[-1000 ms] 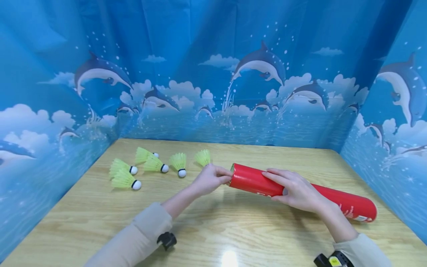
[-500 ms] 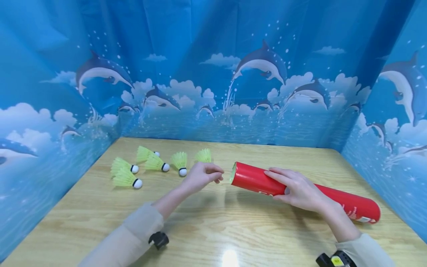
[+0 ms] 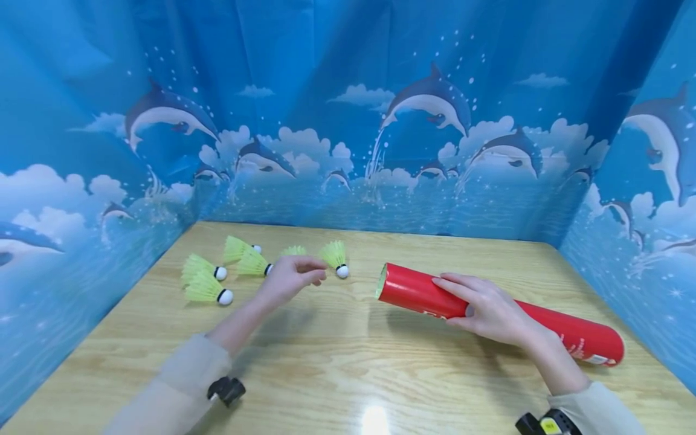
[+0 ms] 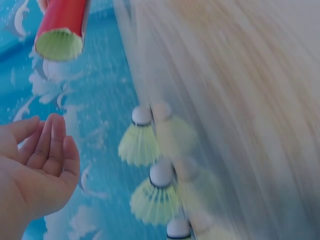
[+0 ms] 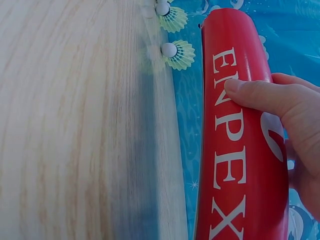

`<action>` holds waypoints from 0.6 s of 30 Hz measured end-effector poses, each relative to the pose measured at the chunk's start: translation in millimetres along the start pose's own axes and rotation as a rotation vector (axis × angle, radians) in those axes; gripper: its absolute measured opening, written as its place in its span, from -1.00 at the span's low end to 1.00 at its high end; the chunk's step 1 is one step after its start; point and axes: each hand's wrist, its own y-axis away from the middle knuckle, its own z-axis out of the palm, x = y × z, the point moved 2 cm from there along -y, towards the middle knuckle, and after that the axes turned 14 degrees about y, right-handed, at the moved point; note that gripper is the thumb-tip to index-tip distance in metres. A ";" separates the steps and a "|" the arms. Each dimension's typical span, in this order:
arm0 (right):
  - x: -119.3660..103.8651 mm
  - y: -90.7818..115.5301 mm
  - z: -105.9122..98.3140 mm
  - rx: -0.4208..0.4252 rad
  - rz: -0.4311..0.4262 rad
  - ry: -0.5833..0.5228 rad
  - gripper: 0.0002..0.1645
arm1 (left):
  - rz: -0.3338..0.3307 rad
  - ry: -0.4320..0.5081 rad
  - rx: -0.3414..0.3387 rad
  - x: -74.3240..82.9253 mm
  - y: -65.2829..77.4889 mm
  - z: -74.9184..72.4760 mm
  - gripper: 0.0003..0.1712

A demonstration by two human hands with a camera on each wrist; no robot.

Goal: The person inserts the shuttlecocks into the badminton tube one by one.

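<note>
My right hand [image 3: 486, 308] grips a red shuttlecock tube [image 3: 408, 289], thumb on one side and fingers over the other. The tube slants on the table, its open end raised toward the left. In the left wrist view a yellow-green shuttlecock skirt [image 4: 59, 46] fills the tube's mouth. White lettering runs along the tube [image 5: 240, 45] in the right wrist view. My left hand [image 3: 290, 279] is off to the left of the tube, fingers loosely bent and holding nothing. It partly covers one shuttlecock [image 3: 294, 249]; another shuttlecock [image 3: 333, 251] lies just right of its fingertips.
Farther left on the wooden table [image 3: 326, 374] lie several more yellow shuttlecocks [image 3: 202, 287] with white heads. A blue dolphin-print curtain [image 3: 304, 90] rises along the table's back and both sides.
My left hand has drawn away from the tube's mouth and moved left toward the shuttlecocks, uncovering one and overlapping another. My right hand keeps its hold on the tube.
</note>
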 end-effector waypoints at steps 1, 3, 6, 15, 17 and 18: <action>0.0 -0.1 0.0 0.000 -0.002 0.001 0.01 | -0.004 -0.006 0.007 -1.0 1.2 -4.7 -0.70; 0.2 -0.2 0.4 0.001 -0.006 0.005 0.00 | -0.013 -0.013 0.024 -3.4 3.2 -13.9 -0.69; 0.0 0.0 0.4 0.001 -0.006 0.009 -0.01 | 0.009 -0.053 0.039 -6.6 6.4 -27.1 -0.66; -0.6 0.0 -1.1 -0.036 0.021 -0.007 0.00 | 0.037 -0.135 0.105 -6.7 24.0 -70.1 -0.60; -0.5 -0.4 -1.3 -0.030 0.021 -0.003 0.00 | 0.034 -0.150 0.130 -7.5 28.3 -80.1 -0.59; -0.6 -0.5 -1.3 -0.026 0.017 -0.003 0.00 | 0.033 -0.157 0.141 -8.4 30.2 -85.2 -0.58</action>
